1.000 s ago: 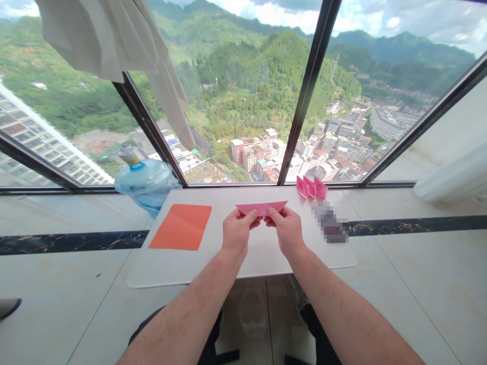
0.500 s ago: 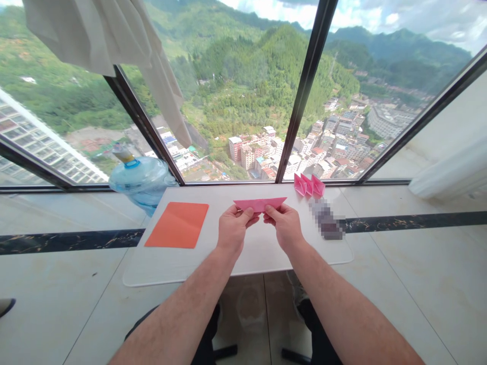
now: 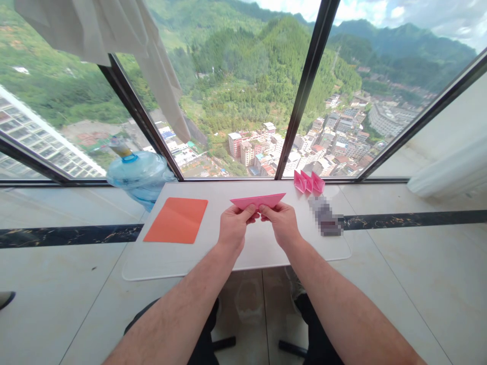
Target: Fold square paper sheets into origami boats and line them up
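Note:
A folded pink paper point(image 3: 257, 201), long and pointed at both ends, is held just above the white table point(image 3: 182, 258). My left hand point(image 3: 233, 228) pinches its lower edge left of the middle. My right hand point(image 3: 282, 223) pinches the same edge right of the middle, and the thumbs almost meet. Both hands are closed on the paper.
An orange sheet point(image 3: 176, 220) lies flat on the table's left part. Several small pink folded pieces point(image 3: 309, 182) stand at the far right corner, with a blurred dark object point(image 3: 326, 218) beside them. A blue water jug point(image 3: 139, 175) lies behind the table by the window.
Both hands stayed closed on the pink paper and drew a little closer together along its lower edge. The paper's right tip tilted slightly upward.

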A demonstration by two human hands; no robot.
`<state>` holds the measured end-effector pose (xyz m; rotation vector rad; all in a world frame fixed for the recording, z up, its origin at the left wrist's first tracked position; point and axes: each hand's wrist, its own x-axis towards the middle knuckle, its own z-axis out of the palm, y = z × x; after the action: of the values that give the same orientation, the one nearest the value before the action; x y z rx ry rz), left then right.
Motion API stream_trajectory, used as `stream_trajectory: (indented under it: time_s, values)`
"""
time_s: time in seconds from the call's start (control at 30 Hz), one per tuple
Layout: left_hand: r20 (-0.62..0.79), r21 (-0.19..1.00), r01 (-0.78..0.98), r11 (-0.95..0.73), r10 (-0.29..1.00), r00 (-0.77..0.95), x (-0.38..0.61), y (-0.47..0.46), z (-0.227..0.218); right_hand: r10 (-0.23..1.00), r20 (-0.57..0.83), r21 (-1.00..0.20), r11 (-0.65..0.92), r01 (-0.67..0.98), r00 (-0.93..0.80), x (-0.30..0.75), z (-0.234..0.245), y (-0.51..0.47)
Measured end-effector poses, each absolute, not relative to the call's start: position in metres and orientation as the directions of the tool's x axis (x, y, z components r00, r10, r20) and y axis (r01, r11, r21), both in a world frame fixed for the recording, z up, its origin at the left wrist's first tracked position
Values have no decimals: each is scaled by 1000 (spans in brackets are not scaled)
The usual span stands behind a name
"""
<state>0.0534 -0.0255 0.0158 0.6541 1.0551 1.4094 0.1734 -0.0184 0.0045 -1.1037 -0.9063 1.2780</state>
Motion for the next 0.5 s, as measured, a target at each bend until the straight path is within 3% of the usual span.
stream_trajectory:
  time_s: [0.2,0.5]
  values:
    - [-213,853,-510,110,966,-147,53,-23,15,992,-88,-953,-58,-296,89,174,6,-17]
    - [-271,885,-426,188,952,-143,48,-18,15,994,-96,-937,-73,-340,53,183,8,-15]
